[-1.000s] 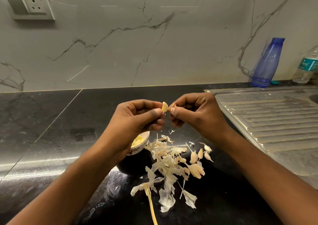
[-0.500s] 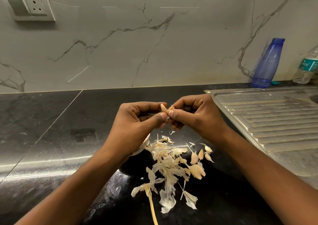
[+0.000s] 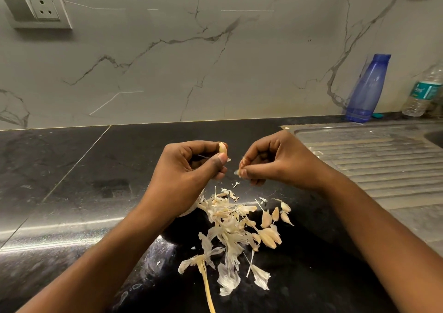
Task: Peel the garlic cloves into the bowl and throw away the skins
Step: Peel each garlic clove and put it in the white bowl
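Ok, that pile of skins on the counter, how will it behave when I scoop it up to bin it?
The skins look thin, curled and papery, so probably very light and floppy, apt to scatter rather than lift as one. The long stalk seems stiffer. A few unpeeled cloves lie mixed in; likely heavier, they may roll free.

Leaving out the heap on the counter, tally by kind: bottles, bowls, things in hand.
Bottles: 2 (blue bottle, clear water bottle)
Bowl: 1 (mostly hidden behind left hand)
Garlic clove: 1 (left hand)
Skin scrap: 1 (right hand)
Total: 5
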